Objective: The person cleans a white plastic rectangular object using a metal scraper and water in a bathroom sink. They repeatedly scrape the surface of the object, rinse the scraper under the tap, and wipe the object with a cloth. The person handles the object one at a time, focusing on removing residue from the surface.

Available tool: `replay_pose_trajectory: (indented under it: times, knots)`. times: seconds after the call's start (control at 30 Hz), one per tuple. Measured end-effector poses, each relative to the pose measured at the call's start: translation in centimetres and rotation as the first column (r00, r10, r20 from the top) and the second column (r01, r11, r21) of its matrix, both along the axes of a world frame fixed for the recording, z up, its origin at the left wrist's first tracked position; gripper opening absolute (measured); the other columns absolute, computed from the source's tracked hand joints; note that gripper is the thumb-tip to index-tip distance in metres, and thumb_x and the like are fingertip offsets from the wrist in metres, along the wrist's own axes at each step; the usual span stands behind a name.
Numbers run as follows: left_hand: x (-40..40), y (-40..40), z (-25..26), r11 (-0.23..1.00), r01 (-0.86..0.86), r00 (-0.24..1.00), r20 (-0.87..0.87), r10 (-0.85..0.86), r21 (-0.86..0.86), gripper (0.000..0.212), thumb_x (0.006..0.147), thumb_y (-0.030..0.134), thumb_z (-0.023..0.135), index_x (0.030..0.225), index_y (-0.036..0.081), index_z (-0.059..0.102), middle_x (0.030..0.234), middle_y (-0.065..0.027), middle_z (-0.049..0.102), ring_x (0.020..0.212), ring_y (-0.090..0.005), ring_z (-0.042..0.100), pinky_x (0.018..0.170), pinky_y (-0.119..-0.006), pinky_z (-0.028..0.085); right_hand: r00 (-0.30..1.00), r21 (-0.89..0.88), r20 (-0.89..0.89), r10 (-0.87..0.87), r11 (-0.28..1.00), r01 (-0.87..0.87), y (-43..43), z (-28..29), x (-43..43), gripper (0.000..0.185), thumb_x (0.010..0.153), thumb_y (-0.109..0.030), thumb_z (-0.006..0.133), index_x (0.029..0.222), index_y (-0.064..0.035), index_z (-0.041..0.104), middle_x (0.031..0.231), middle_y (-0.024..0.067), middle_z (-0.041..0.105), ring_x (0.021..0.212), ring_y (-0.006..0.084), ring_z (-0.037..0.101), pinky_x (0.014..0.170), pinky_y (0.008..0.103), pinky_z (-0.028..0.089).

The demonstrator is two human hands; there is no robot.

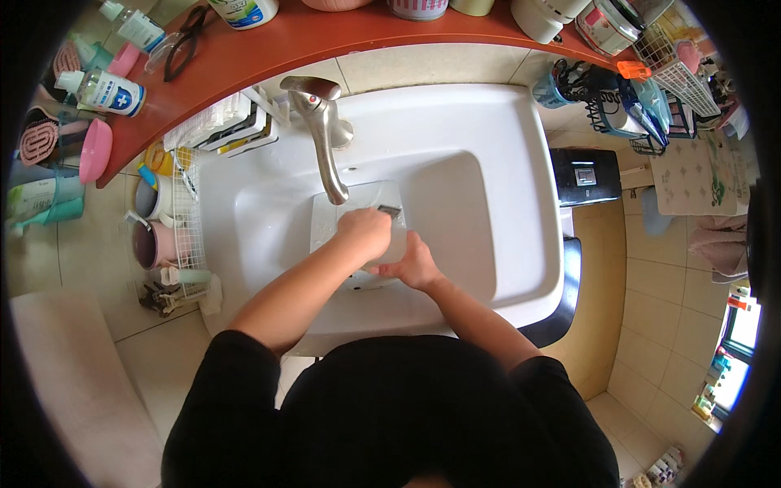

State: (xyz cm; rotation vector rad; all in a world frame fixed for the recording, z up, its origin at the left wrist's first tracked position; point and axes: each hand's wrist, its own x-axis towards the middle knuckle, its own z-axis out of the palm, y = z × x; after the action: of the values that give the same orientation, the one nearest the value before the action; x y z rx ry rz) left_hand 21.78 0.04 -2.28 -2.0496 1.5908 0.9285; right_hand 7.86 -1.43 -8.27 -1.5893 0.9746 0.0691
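A flat white panel with rounded corners (329, 213) lies in the basin of the white sink (451, 213), below the metal faucet (326, 146). My left hand (366, 233) is closed over the panel; a small grey object (389, 211) shows just past its knuckles, and whether the fingers grip it is hidden. My right hand (415, 265) is at the panel's right side, thumb and fingers spread around a pale, translucent thing (396, 241) whose shape is hard to make out.
A red-brown shelf (256, 55) with bottles and jars runs behind the sink. On the left, a white wire rack (188, 219) holds mugs, including a pink mug (160, 244). To the right are a black box (584, 176) and a blue cup of hair ties (549, 88).
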Motion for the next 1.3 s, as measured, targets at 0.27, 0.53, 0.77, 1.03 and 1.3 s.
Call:
replay_pose_trajectory:
  times: [0.27, 0.53, 0.77, 1.03, 1.3]
  knots:
    - [-1.7, 0.5, 1.5, 0.999, 0.031, 0.999, -0.014, -0.031, -0.036, 0.018, 0.075, 0.011, 0.050, 0.087, 0.005, 0.062, 0.087, -0.0149, 0.062, 0.084, -0.0297, 0.060, 0.069, -0.041, 0.048, 0.999, -0.068, -0.037, 0.002, 0.998, -0.004, 0.1, -1.1, -0.2, 0.081, 0.051, -0.036, 0.083, 0.102, 0.0073, 0.038, 0.100, 0.0269, 0.052, 0.096, 0.0356, 0.051, 0.082, 0.0389, 0.042]
    - [-2.9, 1.6, 3.0, 0.992, 0.013, 1.000, -0.017, -0.015, -0.126, 0.021, 0.073, 0.007, 0.047, 0.086, 0.002, 0.063, 0.085, -0.0147, 0.063, 0.083, -0.0280, 0.062, 0.069, -0.040, 0.049, 0.996, -0.136, 0.029, -0.081, 0.987, 0.084, 0.7, -1.9, -0.4, 0.077, 0.052, -0.038, 0.082, 0.097, 0.0075, 0.040, 0.094, 0.0261, 0.054, 0.091, 0.0370, 0.053, 0.079, 0.0396, 0.043]
    - [-2.8, 1.7, 3.2, 0.995, 0.075, 0.997, -0.032, -0.077, -0.070, 0.018, 0.073, 0.008, 0.050, 0.083, 0.001, 0.064, 0.085, -0.0151, 0.063, 0.081, -0.0298, 0.062, 0.068, -0.040, 0.049, 0.987, -0.095, -0.051, -0.152, 0.985, 0.147, 1.2, 0.2, -0.8, 0.069, 0.054, -0.040, 0.078, 0.094, 0.0070, 0.049, 0.095, 0.0248, 0.057, 0.090, 0.0330, 0.056, 0.079, 0.0368, 0.044]
    - [-2.6, 0.8, 3.4, 1.000, 0.029, 1.000, 0.000, -0.029, 0.006, 0.019, 0.074, 0.011, 0.052, 0.088, 0.006, 0.063, 0.093, -0.0141, 0.062, 0.090, -0.0288, 0.059, 0.074, -0.041, 0.048, 0.954, 0.125, -0.077, -0.290, 0.947, 0.297, 2.2, -1.0, -0.5, 0.059, 0.054, -0.035, 0.080, 0.091, 0.0041, 0.057, 0.086, 0.0148, 0.063, 0.082, 0.0207, 0.059, 0.072, 0.0335, 0.046]
    - [-1.7, -1.2, 1.5, 0.997, -0.030, 0.998, 0.052, 0.027, 0.067, 0.018, 0.077, 0.014, 0.051, 0.088, 0.006, 0.063, 0.094, -0.0135, 0.062, 0.090, -0.0286, 0.059, 0.074, -0.040, 0.048, 0.949, 0.222, 0.007, -0.314, 0.926, 0.305, 2.3, -0.1, -0.4, 0.057, 0.056, -0.034, 0.082, 0.092, 0.0025, 0.058, 0.083, 0.0105, 0.062, 0.079, 0.0151, 0.057, 0.073, 0.0309, 0.046]
